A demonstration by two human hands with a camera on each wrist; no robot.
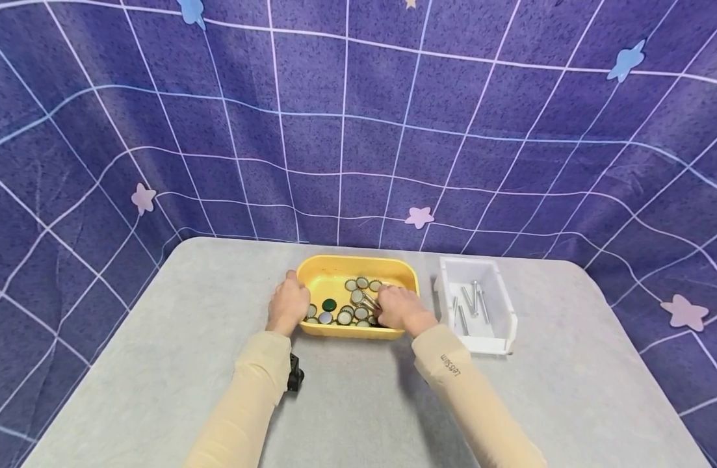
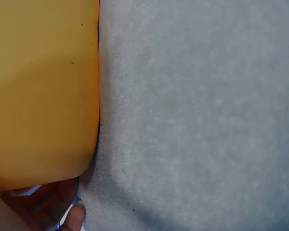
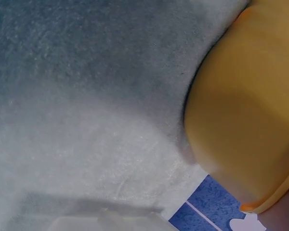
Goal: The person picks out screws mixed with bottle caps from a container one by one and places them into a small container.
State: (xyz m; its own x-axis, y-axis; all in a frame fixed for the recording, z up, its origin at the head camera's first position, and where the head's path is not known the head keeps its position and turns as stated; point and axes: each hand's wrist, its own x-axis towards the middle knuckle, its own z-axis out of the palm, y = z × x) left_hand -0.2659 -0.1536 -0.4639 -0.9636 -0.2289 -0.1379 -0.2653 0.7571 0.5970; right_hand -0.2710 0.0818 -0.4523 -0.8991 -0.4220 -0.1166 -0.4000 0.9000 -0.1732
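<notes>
A yellow tray (image 1: 329,266) holds many bottle caps (image 1: 345,316), among them a dark green one (image 1: 329,304). My left hand (image 1: 289,303) grips the tray's left end. In the left wrist view its fingers (image 2: 53,204) curl at the corner of the tray's outer wall (image 2: 48,106). Over the tray's right side, my right hand (image 1: 398,307) reaches in with curled fingers. Shiny bolts (image 1: 370,301) stick out from its fingers, above the caps; the fingertips are hidden. The right wrist view shows mostly the tray's outside (image 3: 245,101).
Just right of the tray stands a white bin (image 1: 487,344) with several long bolts (image 1: 475,299) lying in it. Both stand on a grey table (image 1: 346,403). A purple cloth with a grid pattern (image 1: 370,149) hangs behind and along the sides.
</notes>
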